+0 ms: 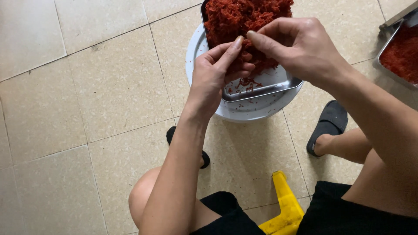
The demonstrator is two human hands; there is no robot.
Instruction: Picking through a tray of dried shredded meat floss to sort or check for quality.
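While I sit on a yellow stool (284, 208) over a pale tiled floor (87, 87), my left hand (215, 74) and right hand (296, 48) meet above a metal tray (265, 89), both closed in a pinch on one clump of the red shreds (244, 19) heaped in it. That tray rests on a round white lid (248, 111) between my black sandals (328, 124), and a second metal tray (398, 54) of red shreds sits at the right edge.
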